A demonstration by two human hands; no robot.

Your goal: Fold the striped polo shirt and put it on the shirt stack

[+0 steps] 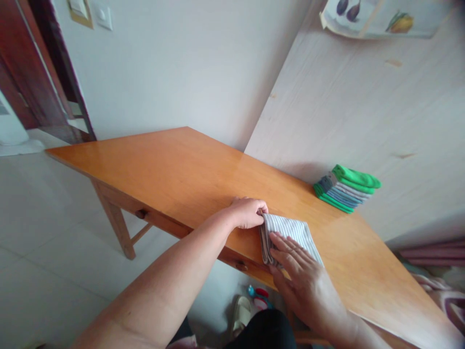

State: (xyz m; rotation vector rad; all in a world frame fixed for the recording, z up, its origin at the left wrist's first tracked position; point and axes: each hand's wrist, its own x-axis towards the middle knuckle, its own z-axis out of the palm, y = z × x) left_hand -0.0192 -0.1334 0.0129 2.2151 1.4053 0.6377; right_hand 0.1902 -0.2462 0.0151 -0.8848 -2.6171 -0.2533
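A striped grey-and-white cloth [290, 229] lies folded in layers near the front edge of the wooden table [174, 169]. My left hand [249, 212] is at its far left corner, thumb and fingers pinched together on the fabric. Across the top of the cloth my right hand [300, 266] rests flat, fingers stretched out, covering its near right part. Toward the back of the table, by the wall, stands a stack of folded cloths [347, 189] in green, grey and blue stripes.
Drawers with dark knobs [141, 214] run along the table's front. A light panel [348, 106] with a fruit picture [381, 19] stands behind it. Below the table a slipper [241, 311] sits on the tiled floor. Pinkish fabric [432, 253] lies at the right.
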